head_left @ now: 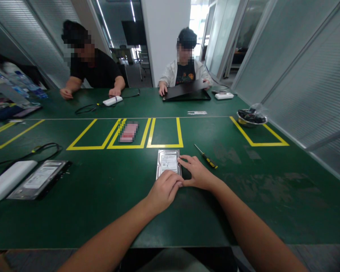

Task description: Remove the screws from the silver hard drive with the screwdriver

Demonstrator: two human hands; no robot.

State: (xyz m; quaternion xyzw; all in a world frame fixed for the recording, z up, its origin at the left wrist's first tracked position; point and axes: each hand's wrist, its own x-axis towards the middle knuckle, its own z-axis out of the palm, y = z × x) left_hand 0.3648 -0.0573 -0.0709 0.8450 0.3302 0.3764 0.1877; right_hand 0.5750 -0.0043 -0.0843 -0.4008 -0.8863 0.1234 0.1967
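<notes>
A silver hard drive (167, 158) with a white label lies on the green table in front of me. My left hand (164, 189) rests over its near edge, fingers together and bent; whatever they pinch there, if anything, is hidden. At the drive's right side is my right hand (197, 172), its thumb and fingers spread, with fingertips touching the right edge and near corner. To the right of the drive lies a screwdriver (209, 160) with a yellow and black handle, its tip pointing away to the left.
Far left are a second hard drive (41, 179), a white box-like device (13, 179) and a black cable (49, 147). A pink item (129, 132) lies between yellow tape lines. A bowl (252, 117) stands back right. Two people sit opposite, one holding a black panel (187, 90).
</notes>
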